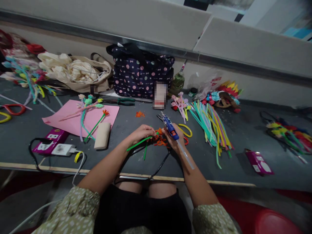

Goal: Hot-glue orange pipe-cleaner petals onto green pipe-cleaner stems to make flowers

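My left hand (143, 132) is closed, its fingertips pinching a green pipe cleaner stem (138, 144) that slants down to the left. Small orange pieces (161, 142) lie on the table by its fingers. In my closed right hand (177, 136) is a blue patterned glue gun (170, 126), its nozzle pointing up and away from me. A clear glue stick (186, 155) sticks out of its back end. Another green stem (145, 152) hangs or lies below my left hand. Scissors with yellow and red handles (187, 130) lie partly hidden behind my right hand.
Pipe cleaners (213, 126) lie bundled at right. Pink paper (73, 112) at left bears pipe cleaner flowers (89, 102). A beige block (102, 136), pliers (124, 101), an orange pile (139, 114), a purple power strip (52, 139) and a dark patterned bag (141, 71) surround my hands.
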A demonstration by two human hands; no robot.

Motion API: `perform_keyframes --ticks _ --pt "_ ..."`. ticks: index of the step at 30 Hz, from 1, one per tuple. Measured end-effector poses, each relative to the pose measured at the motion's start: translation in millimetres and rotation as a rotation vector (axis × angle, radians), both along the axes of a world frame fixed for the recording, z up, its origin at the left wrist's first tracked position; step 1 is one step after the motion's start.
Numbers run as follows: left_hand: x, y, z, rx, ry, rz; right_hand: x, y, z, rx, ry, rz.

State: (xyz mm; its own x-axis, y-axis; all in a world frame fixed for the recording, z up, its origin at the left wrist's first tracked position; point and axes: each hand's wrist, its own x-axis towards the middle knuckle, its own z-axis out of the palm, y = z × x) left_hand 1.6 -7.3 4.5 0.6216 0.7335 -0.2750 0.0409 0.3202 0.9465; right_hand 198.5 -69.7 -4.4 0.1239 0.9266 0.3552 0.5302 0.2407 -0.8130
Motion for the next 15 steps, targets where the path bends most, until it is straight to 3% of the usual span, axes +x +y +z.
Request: perform_keyframes --ticks 15 --pt "-1.1 0.3 -2.4 0.036 0.001 -0.031 1.7 -1.0 0.7 0.072 -0.114 0.074"
